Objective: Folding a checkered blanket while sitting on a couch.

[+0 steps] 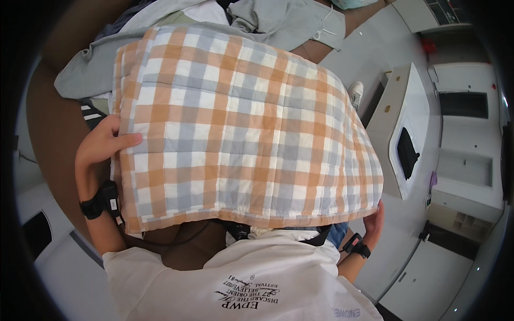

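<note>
A folded plaid quilt (245, 132) in orange, grey and white spreads out in front of me, its layered edge showing at the left. My left hand (106, 138) grips that edge, thumb on top and the other fingers hidden behind the fabric. At the near right corner, my right hand (374, 218) holds the quilt's rim, with part of the fingers covered by it. Beyond the quilt's far edge lies a grey garment (277, 20) with white drawstrings, among other clothes.
The brown sofa (60, 132) curves along the left. To the right stands a white coffee table (417, 108) with drawers and a folded black item (407, 154) on top. A white shoe (355, 94) is on the floor. White cabinets (466, 140) line the far right.
</note>
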Available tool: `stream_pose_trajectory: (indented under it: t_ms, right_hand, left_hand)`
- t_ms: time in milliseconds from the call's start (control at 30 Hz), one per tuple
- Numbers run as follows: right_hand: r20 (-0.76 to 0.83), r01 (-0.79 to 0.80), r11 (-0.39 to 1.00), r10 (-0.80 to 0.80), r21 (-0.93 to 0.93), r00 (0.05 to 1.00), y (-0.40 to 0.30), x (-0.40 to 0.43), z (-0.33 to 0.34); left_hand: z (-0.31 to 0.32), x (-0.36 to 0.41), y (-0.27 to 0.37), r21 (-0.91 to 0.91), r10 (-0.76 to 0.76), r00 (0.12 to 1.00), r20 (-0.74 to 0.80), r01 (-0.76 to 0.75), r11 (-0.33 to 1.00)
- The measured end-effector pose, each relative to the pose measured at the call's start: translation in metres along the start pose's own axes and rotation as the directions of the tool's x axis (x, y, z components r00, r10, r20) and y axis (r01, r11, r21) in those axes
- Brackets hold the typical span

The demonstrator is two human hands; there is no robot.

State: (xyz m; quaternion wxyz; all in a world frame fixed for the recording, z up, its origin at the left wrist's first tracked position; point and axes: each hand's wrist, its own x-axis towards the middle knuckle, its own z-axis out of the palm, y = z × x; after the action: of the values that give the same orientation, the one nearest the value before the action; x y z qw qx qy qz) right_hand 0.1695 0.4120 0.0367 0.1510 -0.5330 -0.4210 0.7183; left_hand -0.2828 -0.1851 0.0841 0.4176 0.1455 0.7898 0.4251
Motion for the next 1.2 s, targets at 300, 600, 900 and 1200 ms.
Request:
stream_pose_trajectory:
  t_ms: [300, 600, 900, 1200]
  right_hand:
    - [-0.034, 0.247, 0.945, -0.246, 0.216, 0.969, 0.005, 0.053, -0.014]
    - [0.027, 0.381, 0.818, -0.433, 0.431, 0.901, -0.021, 0.093, 0.013]
    - [-0.011, 0.150, 0.927, -0.156, 0.345, 0.988, 0.015, 0.129, -0.024]
    - [0.164, 0.291, 0.946, -0.312, 0.141, 0.936, 0.027, 0.141, -0.024]
  left_hand:
    - [0.017, -0.017, -0.013, -0.427, 0.007, 0.867, -0.499, -0.253, 0.868]
    - [-0.005, -0.038, -0.091, -0.147, 0.187, 0.460, -0.868, -0.598, 0.788]
    - [-0.010, 0.002, -0.083, 0.103, -0.075, 0.996, -0.043, 0.079, 0.992]
    - [0.012, 0.023, -0.067, -0.225, 0.129, 0.888, -0.440, -0.248, 0.942]
